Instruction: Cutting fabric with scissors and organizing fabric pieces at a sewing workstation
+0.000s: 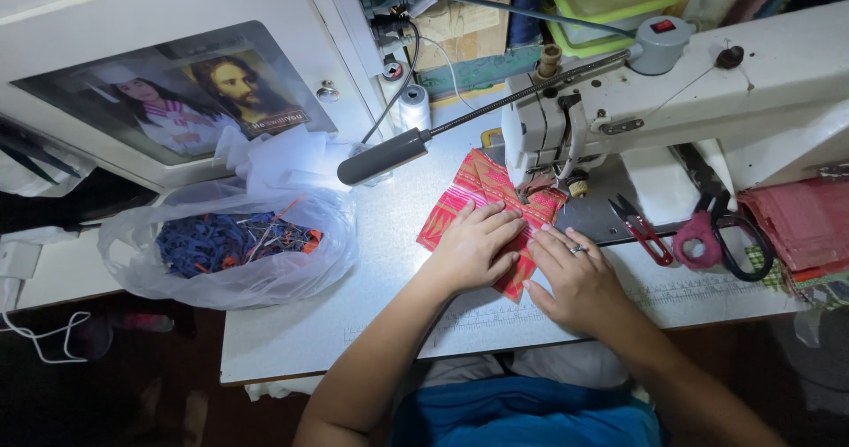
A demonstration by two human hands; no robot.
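A piece of red and pink patterned fabric (478, 189) lies on the white sewing table (354, 314), its far end under the needle of the white sewing machine (672, 84). My left hand (475, 245) rests flat on the fabric, fingers spread toward the presser foot. Just to its right, my right hand (577, 279), with a ring on one finger, presses the fabric's near right edge with its fingertips. Neither hand grips anything.
A clear plastic bag (230, 248) of blue and orange scraps sits at the table's left. Red thread snips (641, 230) and pink-handled scissors (721, 235) lie right of the needle, beside folded pink cloth (796, 221). A grey lamp (385, 157) hangs over the table; a white thread spool (413, 106) stands behind.
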